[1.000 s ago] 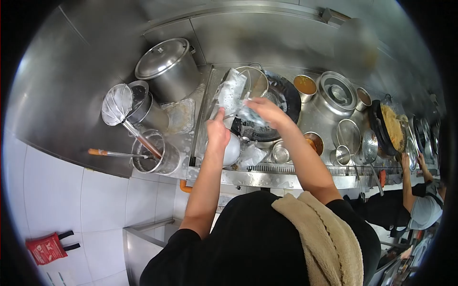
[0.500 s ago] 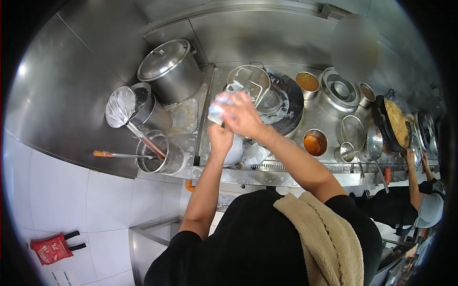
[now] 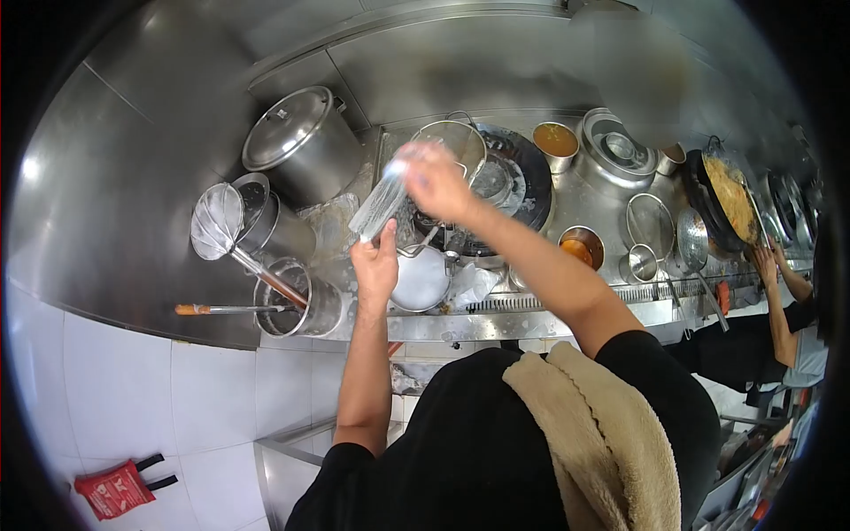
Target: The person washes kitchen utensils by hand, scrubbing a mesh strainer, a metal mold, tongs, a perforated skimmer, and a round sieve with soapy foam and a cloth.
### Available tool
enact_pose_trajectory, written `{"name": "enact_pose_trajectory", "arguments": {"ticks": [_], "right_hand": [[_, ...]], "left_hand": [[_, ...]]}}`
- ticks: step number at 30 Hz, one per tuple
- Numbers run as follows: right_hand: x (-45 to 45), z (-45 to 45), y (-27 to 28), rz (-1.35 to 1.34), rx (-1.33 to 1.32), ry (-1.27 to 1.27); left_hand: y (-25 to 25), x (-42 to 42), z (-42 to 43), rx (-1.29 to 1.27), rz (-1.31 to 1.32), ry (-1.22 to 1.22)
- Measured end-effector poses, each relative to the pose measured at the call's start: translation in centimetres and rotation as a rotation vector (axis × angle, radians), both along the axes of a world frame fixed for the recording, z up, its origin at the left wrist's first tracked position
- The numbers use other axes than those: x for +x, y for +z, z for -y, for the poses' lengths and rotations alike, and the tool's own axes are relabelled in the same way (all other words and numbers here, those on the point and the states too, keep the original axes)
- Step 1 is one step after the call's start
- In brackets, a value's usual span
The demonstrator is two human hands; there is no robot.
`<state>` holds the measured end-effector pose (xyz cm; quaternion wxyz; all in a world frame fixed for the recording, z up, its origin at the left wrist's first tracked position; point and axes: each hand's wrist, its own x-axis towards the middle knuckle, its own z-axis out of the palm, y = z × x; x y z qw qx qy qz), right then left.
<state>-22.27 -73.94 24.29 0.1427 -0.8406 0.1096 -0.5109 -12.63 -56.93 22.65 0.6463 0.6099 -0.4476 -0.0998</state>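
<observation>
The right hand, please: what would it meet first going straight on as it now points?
The right hand would probably meet the upper end of the silvery object in the left hand; blur hides whether it touches that already.

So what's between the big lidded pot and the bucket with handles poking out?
A smaller metal pot stands there, in the head view.

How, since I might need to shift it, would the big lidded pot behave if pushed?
The pot would probably feel rigid and hefty, being large and metal-looking, though its lid hides any contents. Its broad body suggests sliding rather than tipping. The lid shows no clamp, so might rattle.
</observation>
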Motion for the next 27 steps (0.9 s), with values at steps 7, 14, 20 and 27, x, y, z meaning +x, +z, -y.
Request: {"name": "enact_pose_trajectory", "arguments": {"ticks": [7, 14, 20, 27], "right_hand": [[-0.1, 1.2, -0.3, -0.237, 0.226, -0.272], [-0.6, -4.0, -1.8, -0.022, 0.087, 0.188], [1.3, -2.9, -4.4, -0.246, 0.197, -0.003], [3.1, -6.0, -3.6, -0.587, 0.176, 0.198]], "left_hand": [[0.4, -0.6, 0.0, 0.082, 0.094, -0.008], [-1.4, 0.4, -0.3, 0.077, -0.002, -0.007], [-3.0, 1.0, -1.0, 0.146, -0.132, 0.067], [-7.5, 2.8, -4.7, -0.120, -0.676, 0.025]]}}
